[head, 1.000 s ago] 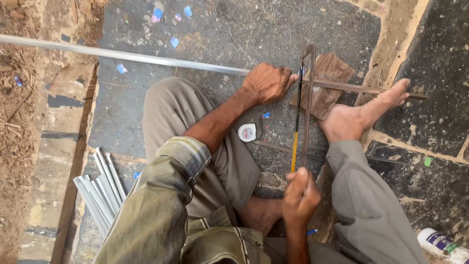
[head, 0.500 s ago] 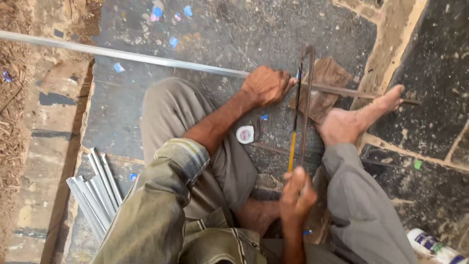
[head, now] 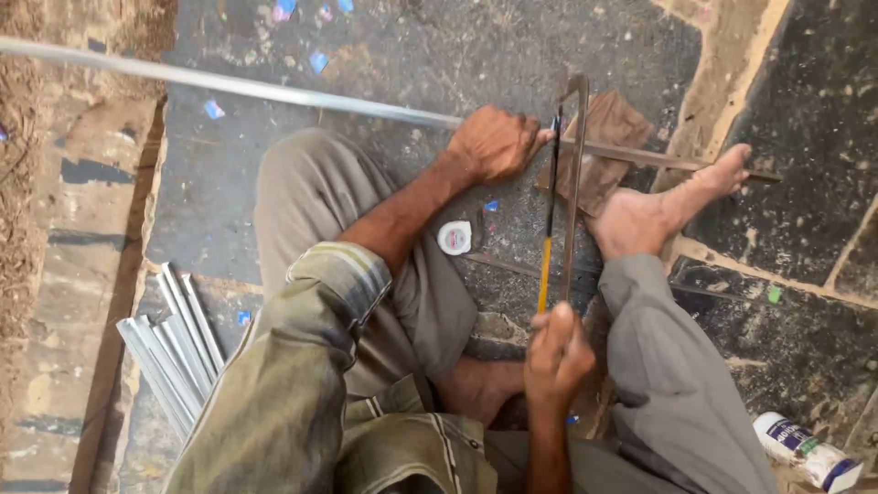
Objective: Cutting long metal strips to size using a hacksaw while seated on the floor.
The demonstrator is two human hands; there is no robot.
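Seated on stone floor (head: 805, 82), legs spread, sawing position.

Left hand (head: 494, 142): closed over long metal bar (head: 274, 90), pressing it down just left of the cut; fingertips close to the saw blade.

Right hand (head: 556, 359): fist closed on the handle end of hacksaw (head: 562, 197), drawn in close to the body. Compared with half a second ago, sits slightly nearer the lap, frame pulled back a little along the stroke; judged mid-pull, cut not yet through.

Hacksaw: metal frame with yellow section near the grip, blade crossing the bar roughly at right angles.

Metal bar: lies across the floor from far left to right, passing over wooden block (head: 599, 146); far portion beyond the block looks darker. Unshifted since the earlier views, so the hold seems firm.

Wooden block: brown, under the bar at the cut point, serving as rest.

Bare right foot (head: 658, 206): toes set on the bar right of the block, pinning that end.

Small round tape measure (head: 455, 237): white, on the floor between the knees, apart from the saw.

Bundle of cut metal strips (head: 169, 352): grey, stacked beside left thigh.

White bottle (head: 809, 451): lying at lower right edge, well apart from the work.

Blue scraps (head: 318, 61): scattered on floor beyond the bar.
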